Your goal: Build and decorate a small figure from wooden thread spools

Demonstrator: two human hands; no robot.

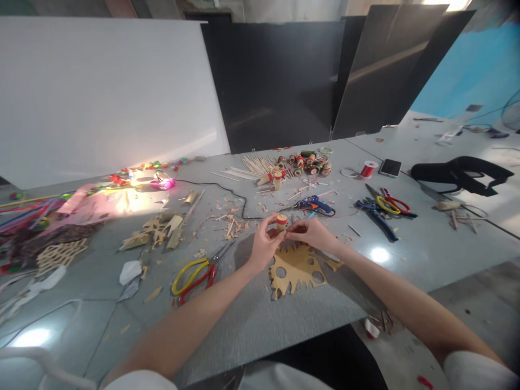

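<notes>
My left hand is closed round a small upright wooden cylinder with a red band near its top. My right hand is beside it, its thumb and fingers pinched together at the cylinder's lower right side. Whatever those fingertips hold is too small to make out. Below both hands lies a flat tan sheet with round holes and jagged, cut edges. A blue glue gun rests just behind my right hand. Yellow-and-red handled scissors lie left of my left forearm.
Thin sticks and a heap of red-banded cylinders lie at the back. To the right are blue pliers, more scissors, a red thread spool and a phone. Wood scraps litter the left.
</notes>
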